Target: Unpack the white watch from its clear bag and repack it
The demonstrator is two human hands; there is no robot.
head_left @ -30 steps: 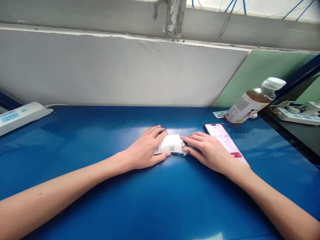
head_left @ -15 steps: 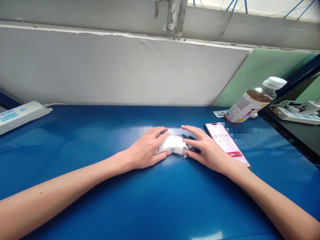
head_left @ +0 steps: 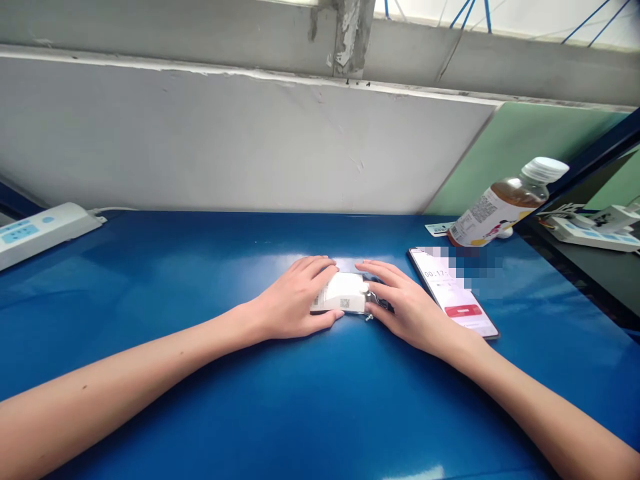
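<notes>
A small white packet (head_left: 345, 288) with a printed square code lies on the blue table between my hands. Clear wrapping and something dark, too hidden to name, show at its right end. My left hand (head_left: 295, 298) is closed around the left end, thumb along the near edge and fingers over the far side. From the right, my right hand (head_left: 407, 300) grips the other end, its thumb and index fingertip at the edge and the other fingers reaching over the far side.
Right of my right hand lies a phone (head_left: 457, 293) showing a timer, partly blurred out. Behind it stand a drink bottle (head_left: 500, 207) and a small card (head_left: 438, 229). Power strips (head_left: 47, 230) sit at the far left and at the right (head_left: 595, 233). A wall closes off the back.
The packet has turned flatter, so its square code shows more fully. My right hand has shifted slightly left and down over the packet's end. My left hand stays nearly in place.
</notes>
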